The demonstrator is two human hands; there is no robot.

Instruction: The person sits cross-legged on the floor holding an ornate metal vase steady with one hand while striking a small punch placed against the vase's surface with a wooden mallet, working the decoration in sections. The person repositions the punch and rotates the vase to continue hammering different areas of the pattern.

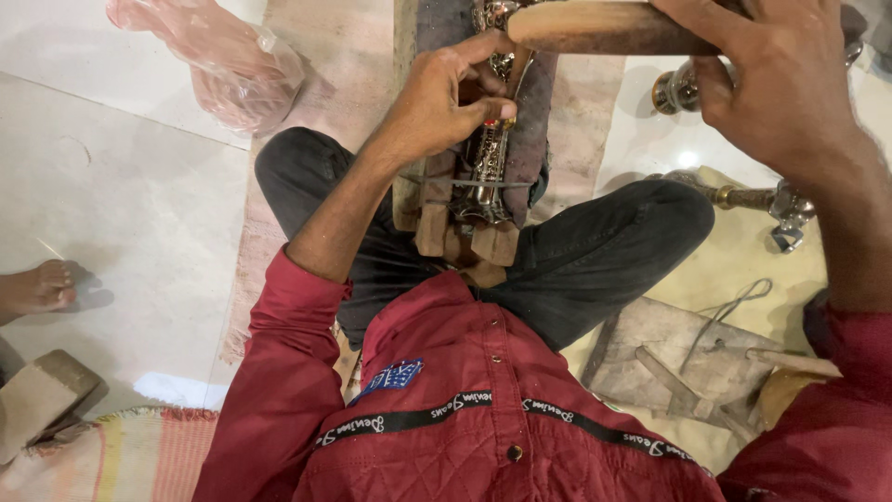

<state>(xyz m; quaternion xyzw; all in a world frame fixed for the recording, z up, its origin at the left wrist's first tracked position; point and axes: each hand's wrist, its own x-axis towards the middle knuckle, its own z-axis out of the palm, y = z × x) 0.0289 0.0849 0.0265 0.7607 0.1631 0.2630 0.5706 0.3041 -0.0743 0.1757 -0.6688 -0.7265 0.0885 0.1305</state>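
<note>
My left hand (444, 98) pinches a strip of ornate silvery metalwork (490, 165) that lies along a dark wooden block (437, 218) held between my knees. The thumb and fingers press on the strip near a small red and gold piece. My right hand (776, 79) grips a thick wooden handle (595, 28) that reaches left across the top of the block, above the metalwork. I sit cross-legged in dark trousers and a red quilted jacket.
A pink plastic bag (218, 56) lies on the white tiled floor at the upper left. Metal tools (743, 197) rest on a yellowish cloth to my right, beside a worn wooden board (683, 358). Another person's bare foot (35, 288) shows at the left edge.
</note>
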